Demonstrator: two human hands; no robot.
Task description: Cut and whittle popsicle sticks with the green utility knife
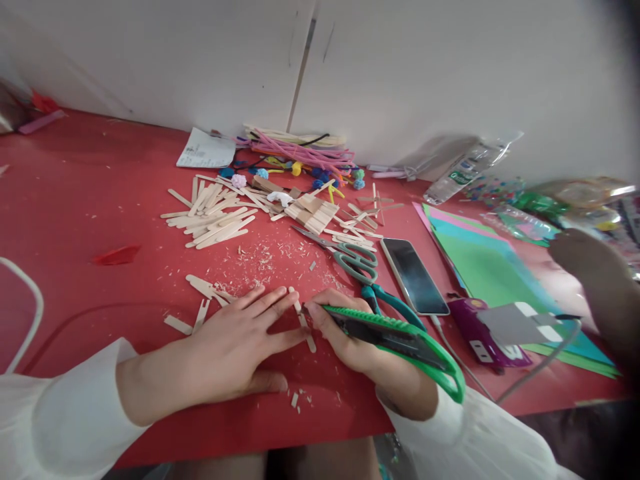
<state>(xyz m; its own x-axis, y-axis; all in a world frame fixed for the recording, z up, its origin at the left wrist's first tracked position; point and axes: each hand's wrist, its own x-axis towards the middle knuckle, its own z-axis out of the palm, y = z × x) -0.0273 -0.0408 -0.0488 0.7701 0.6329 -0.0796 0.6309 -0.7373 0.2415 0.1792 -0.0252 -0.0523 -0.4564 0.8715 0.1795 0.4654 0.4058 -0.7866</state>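
Note:
My left hand (250, 333) lies flat on the red table with fingers spread, its fingertips pressing on a wooden craft stick (301, 319). Close beside that stick, my right hand (345, 333) is closed around a green utility knife (400, 333). The knife's tip is hidden by my fingers near the stick. Several cut and notched stick pieces (179, 325) lie to the left of my left hand. Wood shavings (265, 257) are scattered beyond my fingers, and a few chips (295, 400) lie nearer to me.
Loose craft sticks (220, 223), scissors (355, 259), teal-handled pliers (397, 303) and a phone (415, 277) lie beyond my hands. Pipe cleaners (300, 150) are piled at the wall. Coloured paper (480, 260) and a plastic bottle (465, 170) sit at right, beside another person's arm (595, 273).

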